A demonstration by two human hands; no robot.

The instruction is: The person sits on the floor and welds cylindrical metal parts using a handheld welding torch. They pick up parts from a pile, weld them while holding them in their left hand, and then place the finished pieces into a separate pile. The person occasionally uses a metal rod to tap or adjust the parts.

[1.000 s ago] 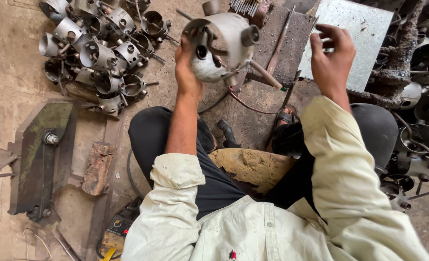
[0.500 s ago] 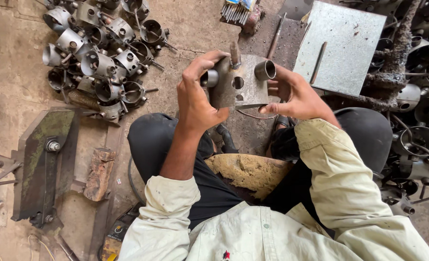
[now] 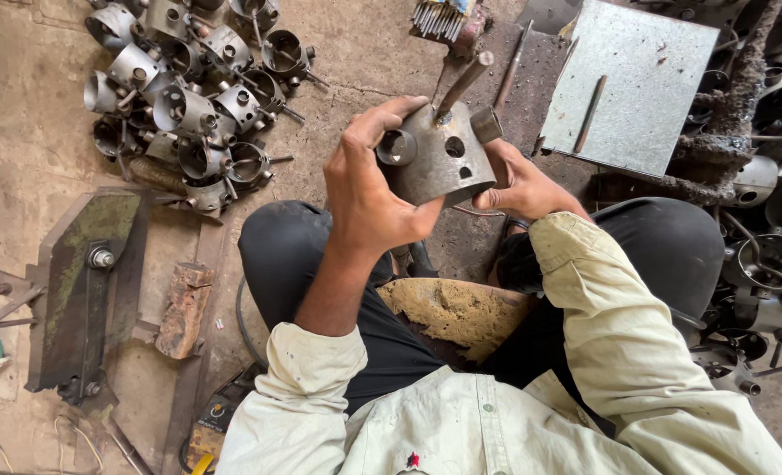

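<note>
Gripping a grey metal housing (image 3: 433, 158) at centre frame above the lap, the left hand (image 3: 375, 189) wraps its left side while the right hand (image 3: 521, 183) cups its right edge and underside. It already carries short tube stubs, drilled holes and a rod sticking up. Judging by the heap of similar finished-looking housings (image 3: 184, 97) on the floor at upper left, this piece seems well along. A flat steel plate (image 3: 642, 84) lies at upper right.
</note>
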